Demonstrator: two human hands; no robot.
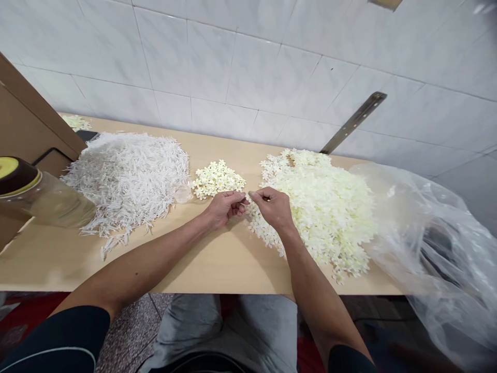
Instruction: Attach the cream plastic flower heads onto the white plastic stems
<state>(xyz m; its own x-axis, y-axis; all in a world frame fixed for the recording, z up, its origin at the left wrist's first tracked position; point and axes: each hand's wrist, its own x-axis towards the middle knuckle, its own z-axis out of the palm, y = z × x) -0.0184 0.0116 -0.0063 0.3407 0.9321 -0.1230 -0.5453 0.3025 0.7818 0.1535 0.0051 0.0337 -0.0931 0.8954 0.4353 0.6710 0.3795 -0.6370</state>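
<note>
My left hand (228,209) and my right hand (272,206) meet over the middle of the table, fingertips nearly touching. Both are pinched closed, and whatever sits between the fingers is too small to make out. Just behind my left hand lies a small pile of pale yellow-white artificial flowers (218,178). A much larger heap of loose artificial flower heads (326,207) spreads beside and behind my right hand, which overlaps its left edge. Left of the small pile is a big mound of thin white stem-like pieces (130,173).
At the left stands a clear jar with a dark and yellow lid (58,199), near a brown box (31,109). A crumpled clear plastic bag (430,243) hangs over the table's right end. A metal strip (353,123) leans on the tiled wall (233,62).
</note>
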